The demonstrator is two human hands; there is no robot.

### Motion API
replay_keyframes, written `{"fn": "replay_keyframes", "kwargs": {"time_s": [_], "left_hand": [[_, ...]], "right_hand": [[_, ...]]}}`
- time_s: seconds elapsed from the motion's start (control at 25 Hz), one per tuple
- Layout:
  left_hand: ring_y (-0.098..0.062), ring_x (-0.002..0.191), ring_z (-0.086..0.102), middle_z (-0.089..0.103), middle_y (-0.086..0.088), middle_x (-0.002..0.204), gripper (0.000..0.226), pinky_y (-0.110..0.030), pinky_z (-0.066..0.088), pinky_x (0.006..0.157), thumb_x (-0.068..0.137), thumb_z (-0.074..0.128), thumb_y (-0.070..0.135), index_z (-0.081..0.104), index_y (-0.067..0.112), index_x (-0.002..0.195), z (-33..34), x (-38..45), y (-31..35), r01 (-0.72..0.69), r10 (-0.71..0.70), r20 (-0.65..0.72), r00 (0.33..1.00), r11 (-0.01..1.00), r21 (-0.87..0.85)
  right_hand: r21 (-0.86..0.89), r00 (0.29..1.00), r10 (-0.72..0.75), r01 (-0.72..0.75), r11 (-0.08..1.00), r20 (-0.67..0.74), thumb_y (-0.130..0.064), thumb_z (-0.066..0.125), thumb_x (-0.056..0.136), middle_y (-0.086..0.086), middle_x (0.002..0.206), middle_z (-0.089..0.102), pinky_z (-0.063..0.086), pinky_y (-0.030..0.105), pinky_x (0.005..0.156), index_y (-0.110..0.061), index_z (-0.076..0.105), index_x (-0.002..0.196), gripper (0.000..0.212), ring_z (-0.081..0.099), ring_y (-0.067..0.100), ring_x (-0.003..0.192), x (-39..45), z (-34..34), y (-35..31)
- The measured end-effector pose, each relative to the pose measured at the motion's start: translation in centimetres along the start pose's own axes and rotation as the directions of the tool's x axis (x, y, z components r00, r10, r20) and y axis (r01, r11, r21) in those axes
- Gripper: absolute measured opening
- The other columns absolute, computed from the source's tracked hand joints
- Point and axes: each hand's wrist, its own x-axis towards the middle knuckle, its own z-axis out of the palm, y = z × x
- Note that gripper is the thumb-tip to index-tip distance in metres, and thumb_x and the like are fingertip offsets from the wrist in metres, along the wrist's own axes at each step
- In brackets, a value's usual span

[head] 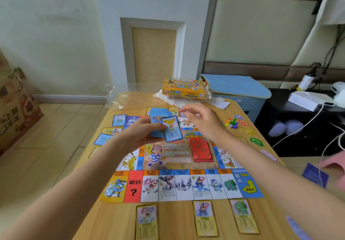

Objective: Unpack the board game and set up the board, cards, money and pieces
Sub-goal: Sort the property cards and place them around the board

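Note:
The colourful game board [179,183] lies flat on the wooden table [119,219]. My left hand [141,133] holds a small stack of blue-bordered cards [168,127] above the board's far half; the top card shows a yellow bird. My right hand [201,120] hovers just right of the stack, fingers spread and holding nothing. Three yellow-bordered cards [205,218] lie in a row along the near edge. Blue cards [119,120] lie along the far left side. A red card deck [201,149] rests on the board. Pawns and a die [231,123] sit at the right.
The yellow game box [184,88] stands at the table's far edge beside clear plastic wrap [115,97] and white paper. Coloured tokens [256,141] and a purple note [315,174] lie at the right. A blue-cushioned stool [239,86] stands behind the table.

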Motion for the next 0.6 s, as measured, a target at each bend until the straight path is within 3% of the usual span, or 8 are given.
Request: {"fn": "replay_keyframes", "kwargs": {"time_s": [0.16,0.28,0.44,0.6], "left_hand": [[-0.021,0.088,0.066,0.067,-0.012,0.097,0.008,-0.025,0.058,0.068,0.085,0.063,0.006,0.060,0.009,0.092,0.3,-0.8,0.4,-0.007,0.005,0.033,0.999,0.997,0.082],[-0.019,0.086,0.066,0.068,-0.010,0.097,0.010,-0.025,0.058,0.069,0.084,0.064,0.008,0.061,0.011,0.093,0.4,-1.1,-0.1,-0.015,0.006,0.044,0.999,0.981,0.194],[-0.016,0.082,0.065,0.067,-0.007,0.092,0.009,-0.020,0.056,0.065,0.083,0.066,0.008,0.061,0.012,0.089,0.3,-1.1,-0.6,-0.032,0.038,-0.014,0.999,0.948,0.316],[-0.013,0.079,0.067,0.070,-0.001,0.085,0.007,-0.022,0.058,0.069,0.083,0.066,0.007,0.063,0.012,0.088,-0.4,-1.1,-0.6,-0.067,0.079,-0.029,0.996,0.953,0.295]], "right_hand": [[0.128,0.989,0.138,-0.144,0.981,0.058,-0.003,0.052,0.092,0.004,0.084,0.063,0.051,0.015,0.059,-0.010,0.059,0.103,0.015,0.061,0.008,0.066,-0.4,-0.3,-1.2],[0.174,0.974,0.195,-0.212,0.962,0.112,-0.003,0.060,0.088,0.004,0.070,0.062,0.048,0.016,0.052,-0.011,0.059,0.101,0.015,0.059,0.006,0.052,-1.2,0.0,-1.2],[0.116,0.960,0.222,-0.243,0.963,0.169,-0.003,0.063,0.086,0.001,0.065,0.062,0.045,0.018,0.050,-0.017,0.059,0.095,0.018,0.059,0.010,0.054,-1.2,0.4,-0.9],[-0.061,0.876,0.256,-0.253,0.965,0.408,0.000,0.062,0.085,-0.002,0.063,0.059,0.046,0.022,0.055,-0.020,0.053,0.110,0.032,0.057,0.006,0.051,-1.5,0.8,-0.9]]}}
